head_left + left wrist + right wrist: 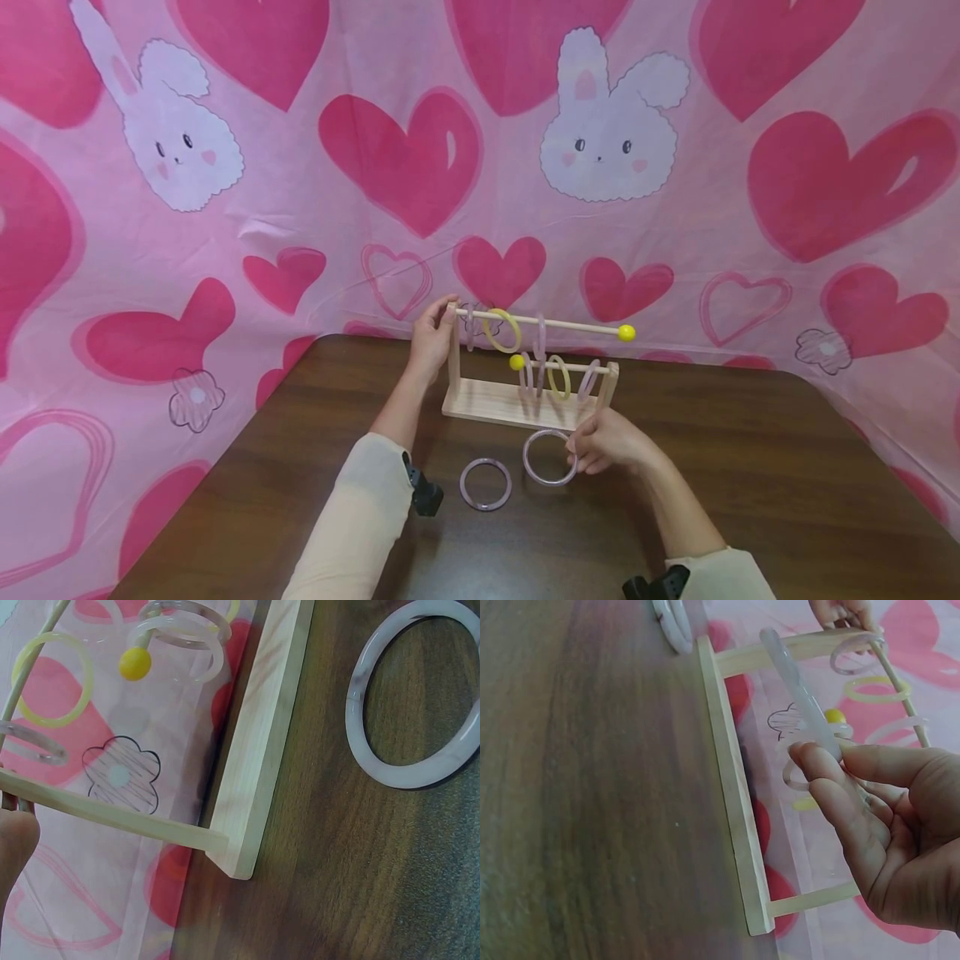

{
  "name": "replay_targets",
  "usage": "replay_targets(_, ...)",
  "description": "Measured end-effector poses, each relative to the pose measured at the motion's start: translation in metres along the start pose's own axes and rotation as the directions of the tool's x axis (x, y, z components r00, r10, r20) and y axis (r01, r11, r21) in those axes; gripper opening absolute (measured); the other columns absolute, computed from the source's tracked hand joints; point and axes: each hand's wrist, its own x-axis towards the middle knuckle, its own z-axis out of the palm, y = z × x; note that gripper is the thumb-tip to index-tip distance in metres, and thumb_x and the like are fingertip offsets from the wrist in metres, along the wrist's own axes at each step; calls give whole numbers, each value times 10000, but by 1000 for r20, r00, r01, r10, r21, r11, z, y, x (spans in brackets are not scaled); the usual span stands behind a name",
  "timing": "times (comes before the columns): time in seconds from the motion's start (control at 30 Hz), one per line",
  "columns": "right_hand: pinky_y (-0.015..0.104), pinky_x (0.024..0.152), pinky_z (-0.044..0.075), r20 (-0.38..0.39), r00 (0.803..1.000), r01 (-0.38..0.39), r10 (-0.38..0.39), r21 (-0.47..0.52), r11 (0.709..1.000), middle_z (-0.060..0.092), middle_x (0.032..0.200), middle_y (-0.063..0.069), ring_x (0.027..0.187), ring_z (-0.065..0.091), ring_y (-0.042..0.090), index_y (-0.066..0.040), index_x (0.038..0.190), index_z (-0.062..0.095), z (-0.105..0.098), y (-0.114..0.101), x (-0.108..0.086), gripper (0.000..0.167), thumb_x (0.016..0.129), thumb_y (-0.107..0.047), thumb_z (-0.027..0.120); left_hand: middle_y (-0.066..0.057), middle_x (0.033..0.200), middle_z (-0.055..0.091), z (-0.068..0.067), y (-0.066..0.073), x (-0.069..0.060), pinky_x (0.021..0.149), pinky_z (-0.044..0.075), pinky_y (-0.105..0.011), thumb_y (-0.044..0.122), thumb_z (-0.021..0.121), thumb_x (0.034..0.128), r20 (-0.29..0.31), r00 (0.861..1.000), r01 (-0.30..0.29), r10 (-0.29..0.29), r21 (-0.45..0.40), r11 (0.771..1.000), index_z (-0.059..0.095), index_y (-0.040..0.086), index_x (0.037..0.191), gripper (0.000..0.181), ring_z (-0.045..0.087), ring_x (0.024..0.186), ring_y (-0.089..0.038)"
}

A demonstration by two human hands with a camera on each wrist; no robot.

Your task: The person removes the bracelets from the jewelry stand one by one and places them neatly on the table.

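Observation:
My right hand (611,442) pinches a pale purple bangle (527,468) between thumb and fingers, just in front of the wooden rack (480,398). In the right wrist view the bangle (791,679) appears nearly edge-on. My left hand (431,340) grips the top of the rack's tall left post (112,814). Several bangles hang on the rack's two rods, among them a yellow bangle (502,331) on the upper one and another yellow bangle (558,379) on the lower one. A second purple bangle (485,507) lies flat on the table, left of the held one.
The dark wood table (750,467) carries the rack near its back edge. A yellow ball (626,333) caps the upper rod's right end, and another yellow ball (517,362) caps the lower rod's left end. Behind hangs a pink cloth (510,200) with hearts and rabbits.

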Motion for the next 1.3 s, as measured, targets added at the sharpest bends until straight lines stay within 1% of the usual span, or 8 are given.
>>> replay_targets(0.3,283,497,531,56,998,-27,29,-37,999,661,689,159,541,617,135,167,844,629,7,2,1,159,799,49,533,-175,1187,588,0,0,-1,936,426,-332,108,517,937,9,1000,-4,4,-1,1000,565,-14,1201,295,529,1076,-240)
replay_targets(0.57,281,490,530,65,996,-55,60,-74,996,659,657,131,525,611,127,138,806,642,12,7,3,147,792,61,517,-210,1209,563,-1,2,-1,944,415,-346,93,514,939,23,1000,-2,3,-19,1000,549,-34,1215,307,512,1078,-260)
replay_targets(0.7,285,490,531,69,995,-72,78,-89,993,658,650,129,517,609,127,120,799,648,13,8,3,139,792,63,521,-243,1207,549,-1,18,-8,939,419,-353,48,498,942,32,999,6,-5,-2,1000,533,-71,1209,294,511,1078,-282)
replay_targets(0.73,288,491,533,70,994,-74,81,-93,993,658,647,129,515,609,128,117,798,649,14,9,3,138,791,63,522,-238,1204,554,-1,18,-9,935,422,-349,51,499,942,31,1000,6,-6,2,1000,536,-68,1206,292,514,1075,-277)
replay_targets(0.8,289,492,534,71,994,-80,87,-98,992,657,641,127,508,607,126,110,796,653,14,10,3,141,788,61,522,-222,1201,562,-1,17,-9,932,424,-340,64,500,942,28,1000,5,-5,13,1000,542,-55,1205,292,518,1074,-264)
replay_targets(0.93,294,494,536,72,993,-84,92,-110,990,655,630,123,507,609,130,100,790,658,15,12,3,145,785,56,520,-172,1196,582,-1,2,-2,931,426,-328,108,513,936,20,1000,1,-1,8,1000,561,-9,1207,300,524,1072,-228)
replay_targets(1.17,287,489,531,55,992,-108,116,-121,987,652,619,118,501,606,127,91,778,662,18,16,4,136,789,60,530,-164,1187,589,-1,0,0,930,425,-336,116,517,938,7,1000,-3,3,13,1000,567,-7,1203,296,527,1071,-238)
replay_targets(1.3,288,490,531,43,991,-122,128,-131,984,652,619,114,503,606,125,82,775,666,20,17,5,131,798,59,540,-177,1202,578,-1,0,0,943,417,-341,119,518,937,15,1000,2,-2,2,1000,560,-12,1212,307,520,1084,-248)
